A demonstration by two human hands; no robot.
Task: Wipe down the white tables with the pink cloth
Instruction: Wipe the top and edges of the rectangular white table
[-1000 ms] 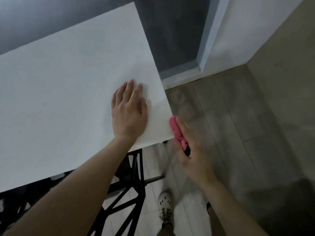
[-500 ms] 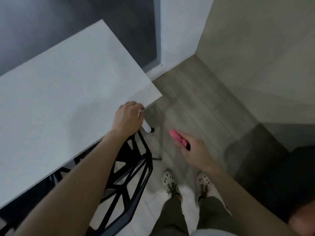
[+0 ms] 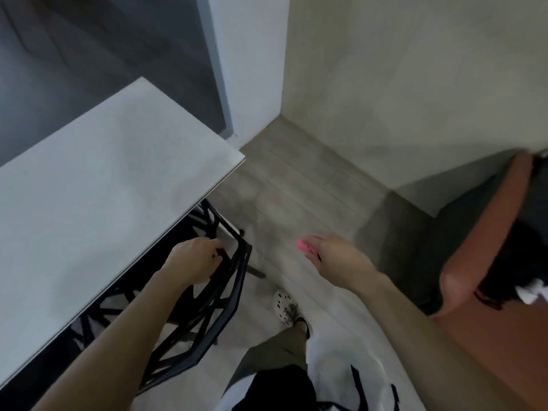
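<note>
right now your left hand [image 3: 192, 259] has its fingers curled down over the top bar of the black chair [image 3: 234, 292] and clamped on it. that grip looks meant for moving the chair, which sits tucked under the table [image 3: 103, 188], most likely so it stops blocking your way along the near edge. the table edge runs just above and to the left of those knuckles, close to them but not touching. your right hand [image 3: 335, 256] hangs out over the floor [image 3: 281, 188], its fingers drawn together and closed round the pink cloth [image 3: 305, 246]. the blur hides exactly how the thumb sits. the cloth is bunched into a short roll, and keeping it wadded like that probably stops it trailing while the other hand deals with the chair. it isn't on the table at all: it sits at your right fingertips, well apart from the white top, with the chair between the two. its long axis runs along the line of your fingers, and the free end pokes out past the fingertips, pointing up and left toward the chair and the table corner. the top itself lies well left of those fingertips, so the cloth has to travel over the chair to reach it.
</note>
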